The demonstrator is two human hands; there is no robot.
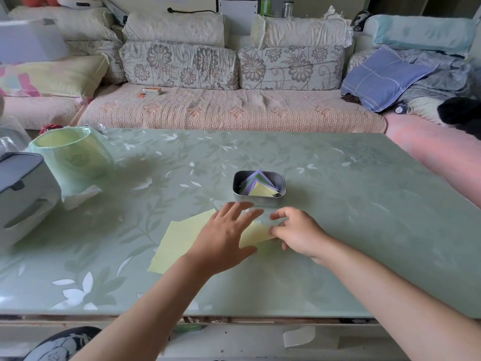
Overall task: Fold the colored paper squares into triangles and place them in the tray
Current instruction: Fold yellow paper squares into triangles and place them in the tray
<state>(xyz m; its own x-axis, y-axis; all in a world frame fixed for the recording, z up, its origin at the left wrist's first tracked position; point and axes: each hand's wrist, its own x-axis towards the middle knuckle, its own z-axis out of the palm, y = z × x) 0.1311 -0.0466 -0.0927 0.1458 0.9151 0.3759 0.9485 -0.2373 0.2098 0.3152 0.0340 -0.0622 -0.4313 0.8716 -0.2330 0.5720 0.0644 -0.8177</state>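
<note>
Near the middle of the desk [364, 230], toward its front edge, the left hand [226, 237] lies spread, fingers straight, over a yellow paper [179, 241]. The right hand [296, 233] pinches the paper's right end with curled fingers. Just behind the hands sits a metal tray [282, 183] holding folded triangles [261, 190] in purple, green and yellow. A green bin [75, 157] stands near the desk's far left corner.

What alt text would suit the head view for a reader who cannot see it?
The left hand lies open on a yellow paper on a green table, while the right hand pinches its edge. Just beyond, a tray holds folded purple, green and yellow triangles.
</note>
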